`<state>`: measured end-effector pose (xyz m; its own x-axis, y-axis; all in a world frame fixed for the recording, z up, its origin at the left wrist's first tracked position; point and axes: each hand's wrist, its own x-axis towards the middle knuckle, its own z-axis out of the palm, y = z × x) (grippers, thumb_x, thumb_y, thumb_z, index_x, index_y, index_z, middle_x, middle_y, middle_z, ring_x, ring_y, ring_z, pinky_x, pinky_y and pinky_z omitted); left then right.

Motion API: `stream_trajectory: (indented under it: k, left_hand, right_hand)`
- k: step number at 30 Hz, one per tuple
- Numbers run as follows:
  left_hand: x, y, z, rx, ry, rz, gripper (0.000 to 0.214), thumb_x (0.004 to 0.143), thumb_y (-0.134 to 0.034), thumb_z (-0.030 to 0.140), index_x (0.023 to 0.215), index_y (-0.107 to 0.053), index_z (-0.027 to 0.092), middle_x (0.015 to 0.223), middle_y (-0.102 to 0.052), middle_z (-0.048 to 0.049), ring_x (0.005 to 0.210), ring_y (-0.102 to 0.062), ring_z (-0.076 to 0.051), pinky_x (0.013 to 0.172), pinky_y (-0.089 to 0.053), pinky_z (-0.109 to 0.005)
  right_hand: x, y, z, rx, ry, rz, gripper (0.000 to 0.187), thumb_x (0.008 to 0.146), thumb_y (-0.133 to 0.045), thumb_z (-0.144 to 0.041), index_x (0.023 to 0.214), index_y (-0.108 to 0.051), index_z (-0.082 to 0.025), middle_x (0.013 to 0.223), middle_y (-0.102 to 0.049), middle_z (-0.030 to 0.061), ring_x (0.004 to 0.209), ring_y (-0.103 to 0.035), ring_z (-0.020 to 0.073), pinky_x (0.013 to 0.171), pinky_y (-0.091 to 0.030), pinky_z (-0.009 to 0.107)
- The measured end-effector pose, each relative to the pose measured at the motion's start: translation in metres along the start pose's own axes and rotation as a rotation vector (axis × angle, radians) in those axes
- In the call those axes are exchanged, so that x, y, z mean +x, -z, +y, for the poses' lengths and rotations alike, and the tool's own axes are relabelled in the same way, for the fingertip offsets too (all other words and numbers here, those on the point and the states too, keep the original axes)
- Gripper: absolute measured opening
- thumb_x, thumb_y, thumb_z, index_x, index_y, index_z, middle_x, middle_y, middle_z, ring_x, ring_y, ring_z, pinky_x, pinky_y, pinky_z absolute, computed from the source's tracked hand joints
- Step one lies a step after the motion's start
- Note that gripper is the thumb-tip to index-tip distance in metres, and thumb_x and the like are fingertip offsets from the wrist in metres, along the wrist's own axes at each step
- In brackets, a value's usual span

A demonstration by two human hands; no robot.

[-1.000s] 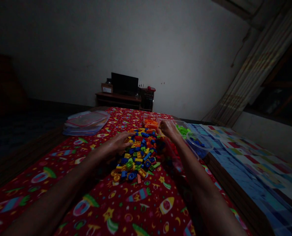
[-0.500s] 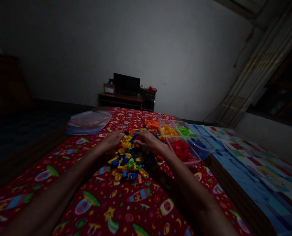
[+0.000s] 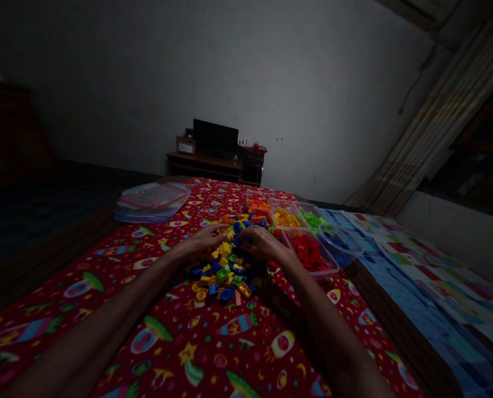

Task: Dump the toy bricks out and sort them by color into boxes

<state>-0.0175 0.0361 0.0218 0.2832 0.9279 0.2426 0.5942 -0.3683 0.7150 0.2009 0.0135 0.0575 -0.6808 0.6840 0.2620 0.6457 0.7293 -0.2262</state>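
Observation:
A pile of small plastic building bricks in blue, yellow, orange and green lies on a red patterned cloth. My left hand rests on the pile's left side, fingers curled onto the bricks. My right hand lies on the pile's right side, fingers bent down into it. The fingertips of both hands nearly meet over the top of the pile. In this dim light I cannot make out what either hand holds.
Clear tubs to the right hold sorted bricks: red, yellow, orange, green, and a round one with blue. Stacked lids lie at the far left. A low cabinet with a screen stands by the wall.
My right hand came back from the tubs on the right to the pile and now sits close to my left hand. The left hand shifted slightly toward the middle.

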Motion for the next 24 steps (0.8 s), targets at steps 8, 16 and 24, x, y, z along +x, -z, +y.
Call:
stream_trajectory:
  k: [8,16,24]
  left_hand:
    - [-0.015,0.001,0.045,-0.235,-0.024,-0.139,0.076,0.074,-0.050,0.072,0.128,-0.061,0.019,0.128,-0.064,-0.0108,0.114,-0.061,-0.030,0.093,-0.050,-0.040]
    - [-0.001,0.022,0.031,-0.044,-0.062,-0.070,0.064,0.074,-0.048,0.061,0.116,-0.068,0.017,0.118,-0.070,-0.0100,0.107,-0.065,-0.028,0.089,-0.053,-0.037]
    - [-0.010,0.054,0.018,0.155,0.061,-0.349,0.057,0.066,-0.062,0.053,0.112,-0.069,0.023,0.105,-0.075,-0.0067,0.094,-0.069,-0.028,0.076,-0.055,-0.030]
  right_hand:
    - [-0.018,0.031,-0.004,-0.142,-0.220,0.018,0.028,0.085,-0.053,-0.011,0.108,-0.067,-0.019,0.091,-0.069,0.0082,0.081,-0.059,0.0179,0.071,-0.040,0.026]
    - [-0.012,0.012,-0.035,-0.185,-0.079,0.019,0.019,0.092,-0.053,-0.027,0.101,-0.068,-0.020,0.084,-0.068,0.0060,0.074,-0.059,0.0156,0.064,-0.036,0.025]
    - [-0.016,0.012,-0.052,-0.153,-0.062,-0.113,0.034,0.083,-0.066,-0.031,0.115,-0.064,-0.022,0.099,-0.069,0.0076,0.090,-0.062,0.0200,0.072,-0.042,0.027]
